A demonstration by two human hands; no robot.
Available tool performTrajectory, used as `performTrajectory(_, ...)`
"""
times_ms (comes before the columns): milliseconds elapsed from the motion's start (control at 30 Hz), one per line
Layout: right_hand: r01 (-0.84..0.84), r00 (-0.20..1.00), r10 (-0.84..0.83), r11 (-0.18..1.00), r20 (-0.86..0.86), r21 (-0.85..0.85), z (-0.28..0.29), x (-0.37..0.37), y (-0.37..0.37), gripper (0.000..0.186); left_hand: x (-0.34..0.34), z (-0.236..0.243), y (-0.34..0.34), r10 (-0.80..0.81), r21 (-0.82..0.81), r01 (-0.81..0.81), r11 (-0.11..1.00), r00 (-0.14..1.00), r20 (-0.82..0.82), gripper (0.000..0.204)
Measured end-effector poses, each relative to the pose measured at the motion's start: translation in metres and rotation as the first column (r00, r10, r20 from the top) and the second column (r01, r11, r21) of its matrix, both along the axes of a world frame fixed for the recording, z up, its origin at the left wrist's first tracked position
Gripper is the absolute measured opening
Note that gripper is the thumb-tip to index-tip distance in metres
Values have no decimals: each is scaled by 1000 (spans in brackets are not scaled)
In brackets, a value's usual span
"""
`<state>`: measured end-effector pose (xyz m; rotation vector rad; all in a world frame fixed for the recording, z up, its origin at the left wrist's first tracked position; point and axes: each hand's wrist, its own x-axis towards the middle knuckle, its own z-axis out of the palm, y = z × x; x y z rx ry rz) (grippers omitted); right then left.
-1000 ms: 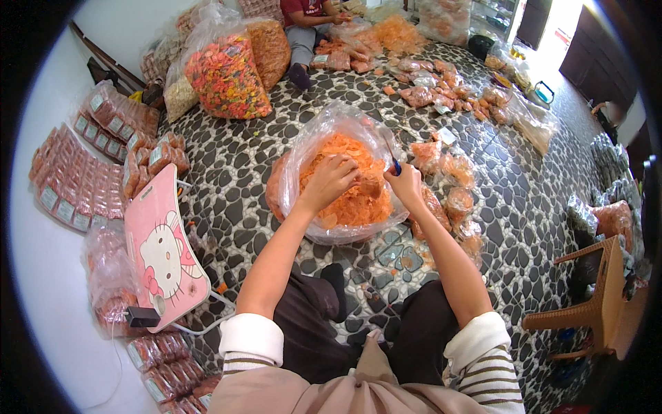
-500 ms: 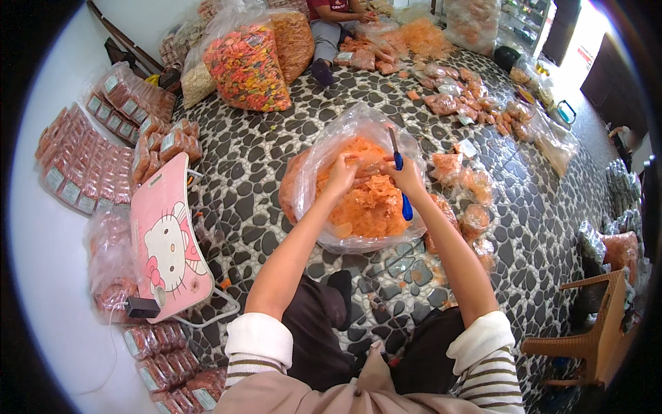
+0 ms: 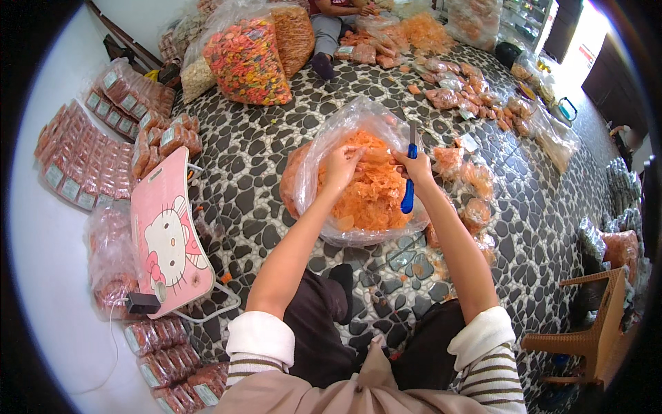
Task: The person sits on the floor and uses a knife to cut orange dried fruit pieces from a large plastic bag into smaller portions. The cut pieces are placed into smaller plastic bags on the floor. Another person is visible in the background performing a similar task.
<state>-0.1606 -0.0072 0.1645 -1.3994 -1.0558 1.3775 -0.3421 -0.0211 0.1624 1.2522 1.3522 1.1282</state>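
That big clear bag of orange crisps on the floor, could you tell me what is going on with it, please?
A person sitting on the pebble-patterned floor has both hands at the mouth of the big clear bag of orange crisps. The left hand pinches the plastic rim, while the right hand holds a blue-handled knife in its grip, handle downward. Small filled packets lie just to the right, and a pink folding table stands at the left.

Counted things on the floor
One open bag of orange snacks point(image 3: 365, 186), one blue-handled knife point(image 3: 409, 181), one pink lap table point(image 3: 167, 238), one wicker chair point(image 3: 586, 324), two hands
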Motion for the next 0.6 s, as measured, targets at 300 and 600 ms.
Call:
performTrajectory(300,-201,716,59,972,-696,-123,-10,20,3,16,5,-5,-2,34,30,-35,999,999,43,36)
performTrajectory(600,-197,953,179,979,-245,-49,8,53,-22,16,39,10,-13,-54,-222,107,969,972,231,55)
